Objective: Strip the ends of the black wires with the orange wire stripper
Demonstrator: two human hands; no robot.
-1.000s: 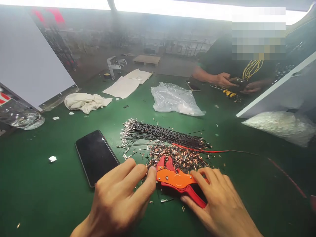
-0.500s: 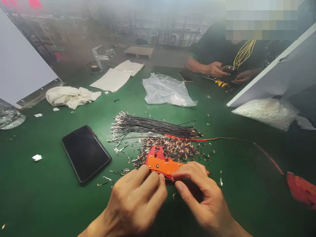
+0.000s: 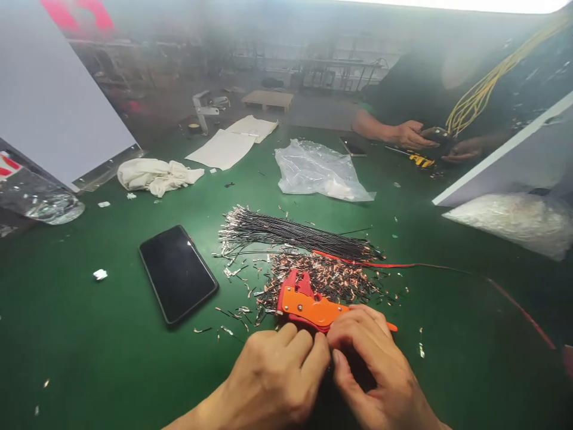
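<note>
My left hand [image 3: 283, 373] is closed, knuckles up, just in front of an orange wire stripper [image 3: 313, 307] with red jaws. Its fingertips point down and hide whatever they pinch. Close beside it, my right hand [image 3: 378, 364] has curled fingers, with the thumb near the index fingertip; anything between them is too small or hidden to make out. The stripper's handle passes behind the right hand's fingers, and I cannot tell if they touch it. Under the stripper's jaws spreads a pile of copper and black wire clippings [image 3: 322, 276]. Beyond it lies a bundle of black wires [image 3: 290, 232] with silvery ends at left.
A black phone [image 3: 178, 275] lies left of the clippings. Farther back are a white cloth [image 3: 156, 176], papers [image 3: 224, 149] and a clear plastic bag [image 3: 317, 170]. A red strip [image 3: 394, 264] runs rightward. Across the table, a person's hands [image 3: 414, 136] hold a dark object near yellow wires.
The view has turned, so everything sits farther right in the picture. My hands have come closer together and slightly nearer to me. The wire stripper stays lying by the clippings.
</note>
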